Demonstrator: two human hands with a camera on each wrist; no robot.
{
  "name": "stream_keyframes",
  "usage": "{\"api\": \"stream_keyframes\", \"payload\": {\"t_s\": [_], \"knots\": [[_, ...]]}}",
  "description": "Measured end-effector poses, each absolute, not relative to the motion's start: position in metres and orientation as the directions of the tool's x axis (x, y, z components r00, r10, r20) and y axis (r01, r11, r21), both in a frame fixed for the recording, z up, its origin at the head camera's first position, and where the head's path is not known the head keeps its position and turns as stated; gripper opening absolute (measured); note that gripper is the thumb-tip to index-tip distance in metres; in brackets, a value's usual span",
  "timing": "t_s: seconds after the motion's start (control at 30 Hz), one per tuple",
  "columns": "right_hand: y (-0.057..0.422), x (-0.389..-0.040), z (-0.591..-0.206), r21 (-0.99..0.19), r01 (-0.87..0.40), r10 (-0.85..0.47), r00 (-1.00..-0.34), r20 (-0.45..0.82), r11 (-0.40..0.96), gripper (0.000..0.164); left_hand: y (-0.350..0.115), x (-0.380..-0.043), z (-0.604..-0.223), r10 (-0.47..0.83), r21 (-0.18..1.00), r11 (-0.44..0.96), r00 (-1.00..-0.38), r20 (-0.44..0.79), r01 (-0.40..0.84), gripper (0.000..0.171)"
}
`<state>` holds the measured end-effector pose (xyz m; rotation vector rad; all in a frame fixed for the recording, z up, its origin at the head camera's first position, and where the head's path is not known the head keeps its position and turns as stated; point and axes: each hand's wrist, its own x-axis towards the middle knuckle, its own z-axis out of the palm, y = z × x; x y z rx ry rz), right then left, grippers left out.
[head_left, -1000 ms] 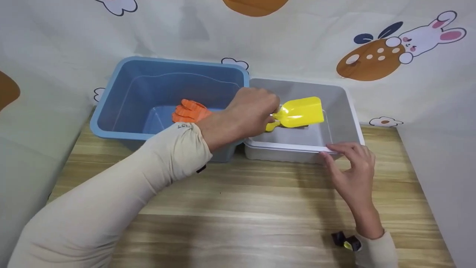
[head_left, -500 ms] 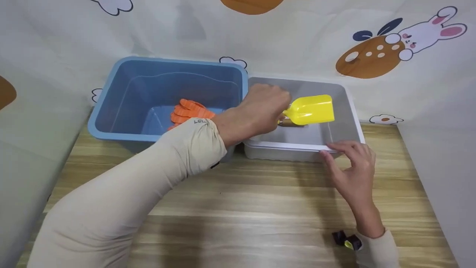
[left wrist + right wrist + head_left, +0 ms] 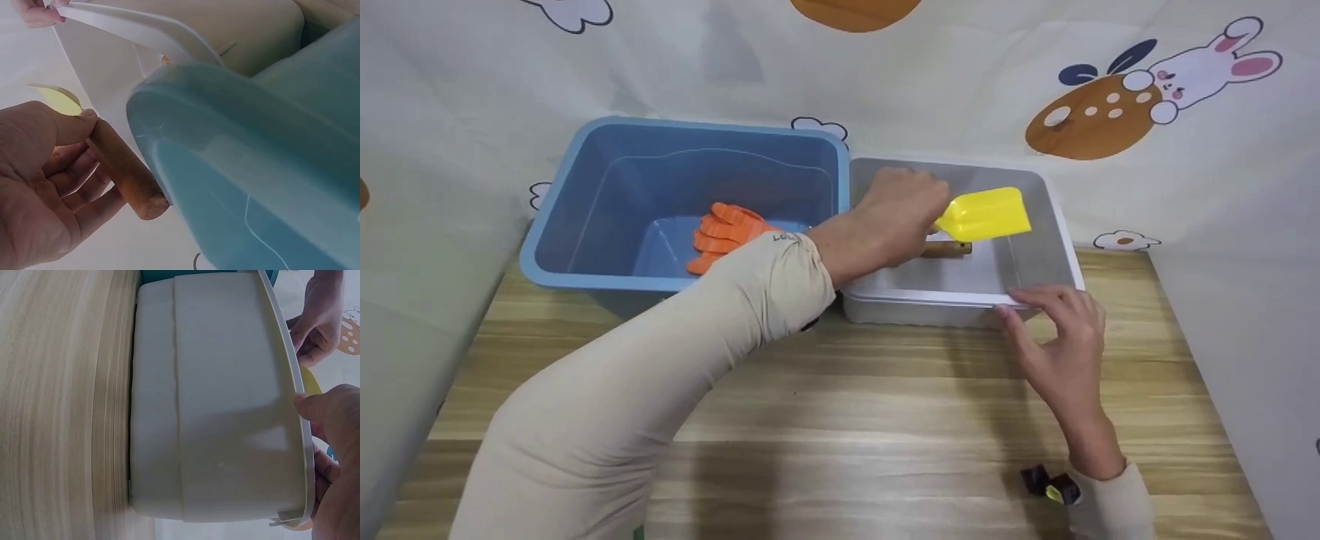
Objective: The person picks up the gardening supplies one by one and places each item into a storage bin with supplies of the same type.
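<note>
My left hand (image 3: 896,214) holds a small yellow shovel (image 3: 988,215) above the white bin (image 3: 960,296), blade pointing right. In the left wrist view, thumb and fingers pinch the top of its brown wooden handle (image 3: 128,173), whose end is beside the blue bin's rim. Beneath the hand, another wooden handle (image 3: 949,249) lies in the white bin, partly hidden. My right hand (image 3: 1065,337) pinches the white bin's front rim near its right corner, the thumb outside. An orange glove (image 3: 731,229) lies inside the blue bin (image 3: 585,280), partly covered by my left forearm.
Both bins stand side by side on a wood-grain table (image 3: 840,427), close to a printed cloth backdrop (image 3: 945,82). The blue bin is taller, and its edge borders the white bin's left side. Cloth walls rise at both sides.
My left hand has moved right with the shovel, farther over the white bin, uncovering more of the wooden handle below. The right hand keeps its place on the rim. The head view has shifted slightly.
</note>
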<state>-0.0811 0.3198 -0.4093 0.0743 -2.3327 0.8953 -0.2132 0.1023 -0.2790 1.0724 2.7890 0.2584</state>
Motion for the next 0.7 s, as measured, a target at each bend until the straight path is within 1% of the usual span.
{"api": "stream_keyframes", "payload": {"t_s": [0.27,0.5,0.7], "knots": [[0.324,-0.082,-0.411,-0.57,-0.292,0.162,-0.772,0.614,0.768,0.022,0.113,-0.214,-0.281,0.685,0.223,0.714,-0.728,-0.028,0.663,0.045],[0.322,-0.083,-0.41,-0.581,-0.286,0.16,-0.786,0.596,0.762,0.021,0.102,-0.213,-0.276,0.68,0.194,0.715,-0.733,0.033,0.672,0.038],[0.321,-0.083,-0.41,-0.59,-0.277,0.173,-0.788,0.591,0.758,0.021,0.095,-0.211,-0.274,0.667,0.211,0.722,-0.744,0.042,0.659,0.04]]}}
